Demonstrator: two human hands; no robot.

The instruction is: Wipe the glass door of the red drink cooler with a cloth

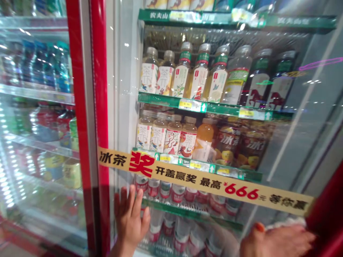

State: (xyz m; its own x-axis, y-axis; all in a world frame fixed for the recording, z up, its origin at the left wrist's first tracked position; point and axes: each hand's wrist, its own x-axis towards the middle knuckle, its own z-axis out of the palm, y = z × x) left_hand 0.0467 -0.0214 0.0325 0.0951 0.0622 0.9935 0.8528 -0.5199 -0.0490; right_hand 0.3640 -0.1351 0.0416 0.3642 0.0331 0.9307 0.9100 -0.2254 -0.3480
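Note:
A glass cooler door (257, 142) with red frame edges fills the middle and right of the head view. Across it runs a yellow strip (187, 180) with black and red lettering. My left hand (130, 217) is open below the strip's left part, fingers spread and pointing up at the glass; I cannot tell if it touches. Near the door's lower right, by the red edge, my right hand (276, 239) presses a crumpled white cloth or tissue (291, 222) toward the glass. Most of that white piece is hidden behind the hand.
Behind the glass, green-edged shelves (214, 107) hold rows of bottled drinks (199, 75). A second cooler (37, 89) with more bottles stands to the left, past a red upright frame (99, 89). Lights reflect on the glass.

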